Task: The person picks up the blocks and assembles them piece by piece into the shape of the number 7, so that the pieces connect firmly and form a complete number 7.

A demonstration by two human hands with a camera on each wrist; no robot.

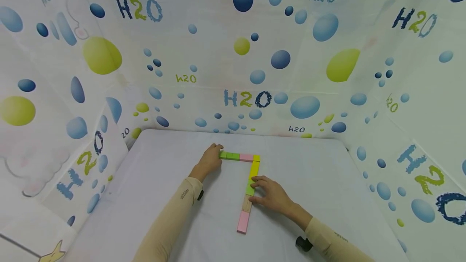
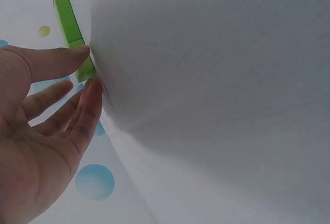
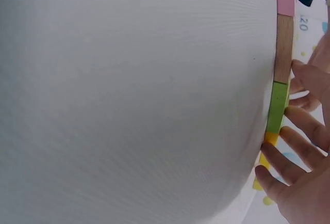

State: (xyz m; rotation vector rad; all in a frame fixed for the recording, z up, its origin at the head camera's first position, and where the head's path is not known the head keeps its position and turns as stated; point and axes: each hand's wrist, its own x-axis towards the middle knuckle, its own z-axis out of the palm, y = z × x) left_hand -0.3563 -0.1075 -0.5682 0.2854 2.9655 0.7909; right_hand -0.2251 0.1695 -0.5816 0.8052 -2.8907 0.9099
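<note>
My left hand [image 1: 211,157] is at the left end of a short row of blocks, its thumb on one side of the end green block [image 2: 82,72] and a fingertip at its end. A pink block [image 1: 246,157] and a yellow corner block [image 1: 256,158] continue that row. From the corner, a second line runs towards me: a yellow block [image 1: 255,169], a green block [image 1: 249,190], a plain wooden block [image 1: 246,203] and a pink block [image 1: 243,222]. Alongside this line, my right hand [image 1: 273,195] spreads its extended fingers, with fingertips [image 3: 269,149] at the blocks' right side.
A white cloth-covered table [image 1: 313,165] lies under the blocks. Behind it and at both sides stand white walls [image 1: 204,51] printed with blue and green bubbles and H2O lettering. Small black devices sit at my left wrist [image 1: 200,194] and right wrist [image 1: 303,244].
</note>
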